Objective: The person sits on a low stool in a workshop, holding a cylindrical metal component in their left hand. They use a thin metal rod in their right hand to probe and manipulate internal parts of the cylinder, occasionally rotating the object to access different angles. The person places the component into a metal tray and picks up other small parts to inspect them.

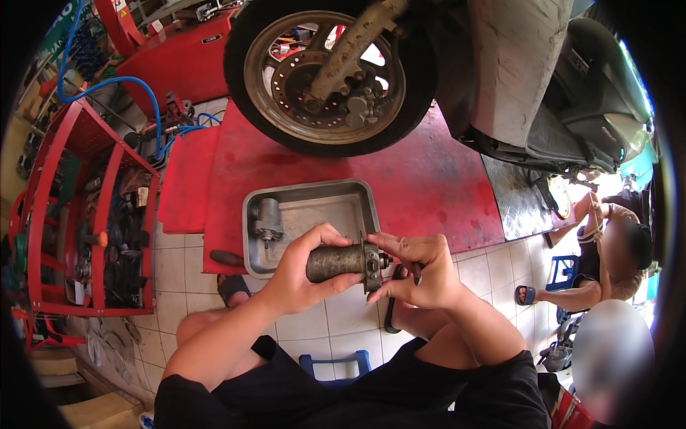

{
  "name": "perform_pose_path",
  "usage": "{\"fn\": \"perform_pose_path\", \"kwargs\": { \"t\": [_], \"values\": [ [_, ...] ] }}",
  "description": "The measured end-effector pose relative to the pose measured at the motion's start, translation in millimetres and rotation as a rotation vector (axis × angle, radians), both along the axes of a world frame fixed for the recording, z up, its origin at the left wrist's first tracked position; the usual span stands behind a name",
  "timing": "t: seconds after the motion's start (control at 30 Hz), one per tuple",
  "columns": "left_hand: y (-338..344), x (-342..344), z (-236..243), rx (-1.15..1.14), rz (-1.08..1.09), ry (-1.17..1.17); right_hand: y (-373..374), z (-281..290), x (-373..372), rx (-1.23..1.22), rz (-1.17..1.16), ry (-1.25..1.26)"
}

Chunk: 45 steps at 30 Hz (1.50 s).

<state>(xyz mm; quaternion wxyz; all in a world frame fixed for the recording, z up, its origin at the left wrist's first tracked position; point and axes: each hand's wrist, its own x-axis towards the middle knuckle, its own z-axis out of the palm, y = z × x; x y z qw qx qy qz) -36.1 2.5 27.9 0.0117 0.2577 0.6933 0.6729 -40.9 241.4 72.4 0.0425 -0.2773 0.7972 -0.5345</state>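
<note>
Over the near rim of a metal tray (310,187), I hold a worn, cylindrical starter motor (333,263) level. My left hand (299,275) wraps round its body, thumb below and fingers above. At its flanged right end, my right hand (421,268) pinches the flange between thumb and fingers, beside the short shaft. A small dark piece shows at the right hand's curled fingers; I cannot make out what it is. A second, smaller motor-like part (268,218) stands in the tray's left side. A dark-handled tool (226,257) lies left of the tray.
The tray sits on a red lift platform (436,193), below a scooter's front wheel (329,79). At left stands a red tool rack (100,214) with a blue air hose (158,107). A blue stool (336,363) is under me. Another person (607,243) sits at right.
</note>
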Motion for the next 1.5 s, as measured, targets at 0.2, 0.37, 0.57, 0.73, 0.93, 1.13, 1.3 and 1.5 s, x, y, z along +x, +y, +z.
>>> {"fn": "perform_pose_path", "kwargs": {
  "t": [0.2, 0.37, 0.57, 0.73, 0.93, 1.13, 1.3, 1.5],
  "values": [
    [-2, -3, 9, -0.151, 0.017, 0.372, 6, -8, -3, -0.007, -0.021, -0.261],
    [-2, 1, 14, -0.233, 0.030, 0.555, 8, -7, -6, -0.078, -0.001, -0.362],
    [-5, 2, 11, -0.278, 0.037, 0.680, 7, -6, -7, -0.095, 0.044, -0.355],
    [-6, 1, 10, -0.332, 0.063, 0.843, 7, -6, -7, -0.103, 0.070, -0.384],
    [-9, 0, 15, -0.406, 0.064, 0.909, 8, -11, -7, -0.145, 0.056, -0.442],
    [-5, 1, 12, -0.338, 0.077, 0.836, 7, -10, -7, -0.137, 0.045, -0.446],
    [-5, 2, 13, -0.316, 0.053, 0.788, 7, -9, -7, -0.125, 0.039, -0.420],
    [-3, 2, 12, -0.309, 0.055, 0.749, 8, -11, -8, -0.109, 0.034, -0.379]
  ]
}}
